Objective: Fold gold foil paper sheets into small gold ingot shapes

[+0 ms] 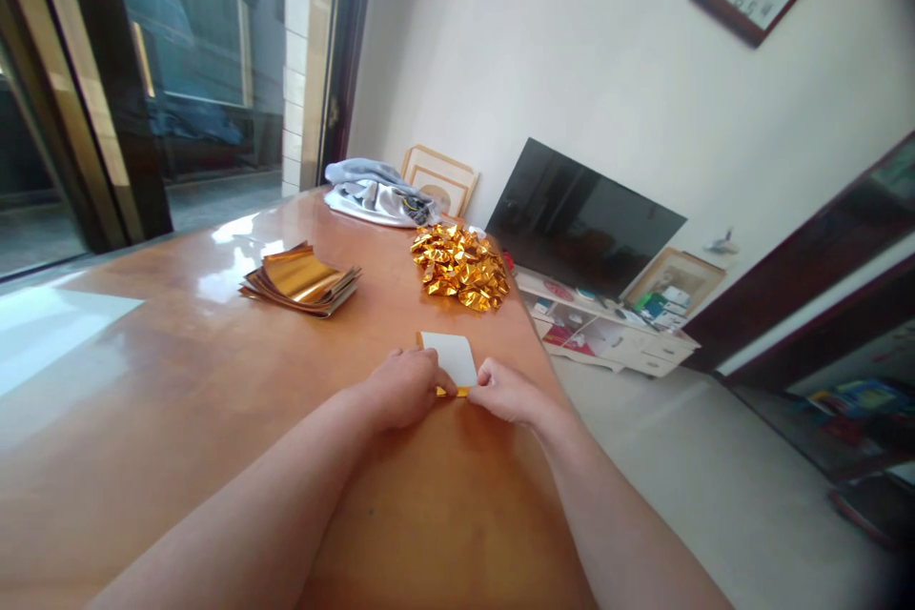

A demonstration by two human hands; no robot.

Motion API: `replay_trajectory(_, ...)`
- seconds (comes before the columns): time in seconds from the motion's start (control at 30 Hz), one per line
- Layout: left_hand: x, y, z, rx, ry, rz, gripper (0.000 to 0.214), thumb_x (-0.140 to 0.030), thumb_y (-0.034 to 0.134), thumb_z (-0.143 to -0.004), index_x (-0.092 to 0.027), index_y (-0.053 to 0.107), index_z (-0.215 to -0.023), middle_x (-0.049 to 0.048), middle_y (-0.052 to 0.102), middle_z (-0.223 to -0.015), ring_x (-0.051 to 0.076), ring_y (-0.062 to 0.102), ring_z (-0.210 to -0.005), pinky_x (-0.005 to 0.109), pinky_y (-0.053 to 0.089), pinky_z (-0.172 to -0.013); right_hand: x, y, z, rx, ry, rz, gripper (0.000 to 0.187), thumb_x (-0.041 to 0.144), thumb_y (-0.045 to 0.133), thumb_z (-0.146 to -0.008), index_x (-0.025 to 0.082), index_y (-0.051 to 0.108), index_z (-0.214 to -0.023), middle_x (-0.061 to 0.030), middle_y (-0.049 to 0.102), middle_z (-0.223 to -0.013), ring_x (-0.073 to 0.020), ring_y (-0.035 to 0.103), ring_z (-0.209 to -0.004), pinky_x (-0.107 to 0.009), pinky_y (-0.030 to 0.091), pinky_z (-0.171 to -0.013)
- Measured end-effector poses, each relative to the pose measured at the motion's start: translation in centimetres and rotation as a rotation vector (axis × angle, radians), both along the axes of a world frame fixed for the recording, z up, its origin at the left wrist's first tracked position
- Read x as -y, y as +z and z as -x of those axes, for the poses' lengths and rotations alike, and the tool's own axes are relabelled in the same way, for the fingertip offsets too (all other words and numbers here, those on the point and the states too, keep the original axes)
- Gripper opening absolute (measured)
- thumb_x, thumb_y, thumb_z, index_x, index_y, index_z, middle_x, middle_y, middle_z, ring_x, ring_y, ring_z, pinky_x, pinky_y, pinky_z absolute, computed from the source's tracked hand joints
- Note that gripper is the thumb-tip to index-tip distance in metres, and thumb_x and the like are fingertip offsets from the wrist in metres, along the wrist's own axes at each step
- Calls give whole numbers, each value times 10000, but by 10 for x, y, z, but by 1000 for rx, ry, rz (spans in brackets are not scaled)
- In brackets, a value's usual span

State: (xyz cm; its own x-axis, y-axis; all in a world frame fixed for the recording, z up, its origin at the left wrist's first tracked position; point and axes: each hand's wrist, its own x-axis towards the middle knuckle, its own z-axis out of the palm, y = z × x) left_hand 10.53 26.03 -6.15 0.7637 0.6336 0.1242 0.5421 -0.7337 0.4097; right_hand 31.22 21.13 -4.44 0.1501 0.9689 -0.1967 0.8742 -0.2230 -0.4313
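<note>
A square of paper [450, 357], white on top with gold foil showing at its edges, lies on the glossy orange-brown wooden table [178, 381]. My left hand [404, 388] grips its near left part, and my right hand [504, 391] pinches its near right corner. The near edge seems folded over, though my fingers partly hide it. Beyond my hands lies a heap of folded gold foil pieces [459, 267]. To its left sits a stack of gold foil sheets [300, 281].
A crumpled grey cloth [378, 195] lies at the table's far end. Past the right edge stand a dark flat-screen television [586, 214] and a low white cabinet [607, 334] holding assorted items. Glass doors [200, 48] rise on the left.
</note>
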Motion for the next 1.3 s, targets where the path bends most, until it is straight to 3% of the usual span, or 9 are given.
replay_trajectory(0.23,-14,-9,6,-10,54,73,349,-253,593,-794,-395,792,-1043,34,744,-1022,259,642,-969,356,452,-853,-2,17,13,-4,50,84,109,250,728,-710,177,647,-696,32,568,-574,-134,508,-594,-215,281,-487)
replay_trajectory(0.4,-17,-7,11,-1,34,162,331,-283,618,-765,-389,798,-1022,-1,780,-986,229,669,-897,293,464,-752,-5,20,14,23,62,117,129,257,747,-691,170,654,-668,10,586,-587,-146,520,-595,-222,292,-484)
replay_trajectory(0.67,-19,-9,14,36,67,234,280,-394,681,-724,-377,812,-970,-26,797,-954,204,689,-828,261,463,-686,-13,22,20,23,118,165,103,249,706,-714,168,704,-777,6,641,-692,-130,534,-597,-218,330,-497)
replay_trajectory(0.83,-19,-6,16,-1,83,236,264,-444,690,-719,-382,816,-942,-20,801,-934,215,696,-838,284,480,-753,-16,22,21,27,126,178,198,282,734,-716,171,722,-880,-16,694,-806,-149,587,-683,-207,382,-536)
replay_trajectory(1.07,-17,2,17,-16,139,237,269,-341,659,-726,-373,815,-943,-3,799,-972,235,699,-896,326,481,-852,-19,21,23,37,164,191,320,317,733,-731,200,725,-1028,-31,716,-915,-157,603,-717,-212,417,-551)
replay_trajectory(1.3,-17,2,16,-2,178,231,230,-345,650,-728,-355,807,-895,-5,796,-953,234,685,-929,376,436,-960,-23,26,28,59,176,283,322,370,721,-722,198,713,-993,-35,687,-754,-162,575,-543,-241,409,-464)
